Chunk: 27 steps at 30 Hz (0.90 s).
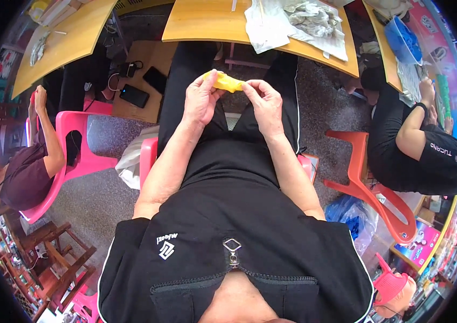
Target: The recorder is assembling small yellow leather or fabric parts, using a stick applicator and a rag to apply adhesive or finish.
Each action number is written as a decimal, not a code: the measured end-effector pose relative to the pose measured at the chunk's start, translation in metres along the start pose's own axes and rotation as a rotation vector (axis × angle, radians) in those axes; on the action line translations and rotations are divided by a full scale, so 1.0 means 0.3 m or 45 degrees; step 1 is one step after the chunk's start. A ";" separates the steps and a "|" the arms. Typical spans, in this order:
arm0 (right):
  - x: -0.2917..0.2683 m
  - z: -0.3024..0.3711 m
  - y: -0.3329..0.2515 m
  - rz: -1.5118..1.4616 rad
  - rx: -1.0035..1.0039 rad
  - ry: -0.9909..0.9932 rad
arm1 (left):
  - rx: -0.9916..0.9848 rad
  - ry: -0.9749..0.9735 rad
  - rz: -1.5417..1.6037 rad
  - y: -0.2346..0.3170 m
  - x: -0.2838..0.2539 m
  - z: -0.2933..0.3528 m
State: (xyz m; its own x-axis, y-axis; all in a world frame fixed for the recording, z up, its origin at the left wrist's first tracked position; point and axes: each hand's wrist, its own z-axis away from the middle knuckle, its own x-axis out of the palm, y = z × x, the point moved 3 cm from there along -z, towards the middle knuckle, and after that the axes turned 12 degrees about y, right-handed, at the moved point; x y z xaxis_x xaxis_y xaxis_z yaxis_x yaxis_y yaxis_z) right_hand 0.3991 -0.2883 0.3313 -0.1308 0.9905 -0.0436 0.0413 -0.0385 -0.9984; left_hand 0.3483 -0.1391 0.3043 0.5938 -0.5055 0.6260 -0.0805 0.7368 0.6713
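A small, soft yellow piece (227, 82), perhaps cloth or rubber, is stretched between my two hands above my lap, short of the table's front edge. Its exact kind is too small to make out. My left hand (201, 100) pinches its left end, thumb up and fingers curled behind. At the other end, the thumb and forefinger of my right hand (263, 102) grip the right tip. Both forearms rest near my sides, and neither hand touches the table.
Ahead stands a wooden table (207, 24) with crumpled whitish cloth (314, 21) on it. Two dark phones (134, 96) lie on cardboard (153, 59) at the left. People sit on both sides, near a pink chair (72, 129) and an orange chair (355, 161). A blue basket (401, 40) stands at right.
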 end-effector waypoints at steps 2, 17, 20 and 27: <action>0.006 -0.005 0.019 -0.098 0.041 0.012 | 0.235 0.109 -0.070 -0.001 -0.009 0.007; 0.021 -0.027 -0.030 0.005 -0.138 0.004 | 0.369 0.108 -0.235 0.081 0.014 -0.007; 0.038 -0.024 0.018 -0.271 0.361 -0.180 | 0.447 0.121 -0.463 0.082 0.047 0.040; -0.003 -0.047 0.036 -0.905 0.919 -0.169 | 0.150 -0.253 -0.067 0.141 0.080 0.019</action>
State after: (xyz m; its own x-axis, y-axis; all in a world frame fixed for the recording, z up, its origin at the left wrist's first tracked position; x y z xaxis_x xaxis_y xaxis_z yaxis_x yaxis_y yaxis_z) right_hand 0.4138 -0.2879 0.3209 -0.0026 0.7943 0.6075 -0.6895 0.4386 -0.5764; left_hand 0.3545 -0.1228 0.3500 0.4314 -0.6288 0.6469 -0.1538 0.6553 0.7395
